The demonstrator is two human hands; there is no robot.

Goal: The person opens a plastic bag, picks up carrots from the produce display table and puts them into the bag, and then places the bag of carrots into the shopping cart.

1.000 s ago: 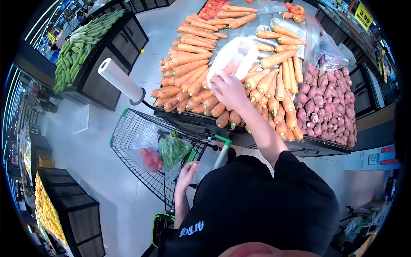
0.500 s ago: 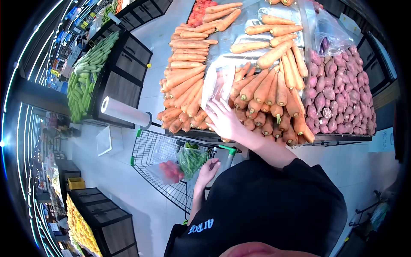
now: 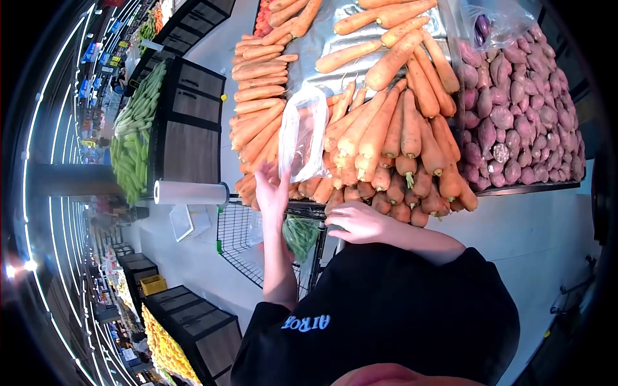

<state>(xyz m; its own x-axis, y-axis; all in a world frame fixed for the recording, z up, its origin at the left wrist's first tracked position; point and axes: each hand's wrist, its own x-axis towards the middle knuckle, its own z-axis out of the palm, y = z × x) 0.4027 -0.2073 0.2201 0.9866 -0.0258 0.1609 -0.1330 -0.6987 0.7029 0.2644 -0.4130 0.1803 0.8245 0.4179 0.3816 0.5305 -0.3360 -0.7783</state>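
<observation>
Orange carrots [image 3: 393, 128] are heaped on the stand, with a clear plastic bag [image 3: 302, 132] lying among them. My left hand [image 3: 272, 190] is at the lower left edge of the bag, fingers apart, in front of the left carrots. Lower and to the right, my right hand [image 3: 355, 222] is at the front edge of the carrot pile, its fingers spread and pointing left, with nothing visible in it. Below my hands is a shopping cart [image 3: 241, 235], and a bag of green vegetables [image 3: 300, 237] lies in it.
Purple sweet potatoes [image 3: 515, 122] fill the right side of the stand. A roll of plastic bags [image 3: 191, 192] sticks out at the left, above the cart. Farther left are a stand of green vegetables [image 3: 132, 154] and dark cabinets [image 3: 193, 128]. Yellow produce [image 3: 164, 344] lies at the lower left.
My left hand has risen from the cart to the bag's lower edge. My right hand has moved off the bag, down and to the right. The view has shifted, and the cart shows less.
</observation>
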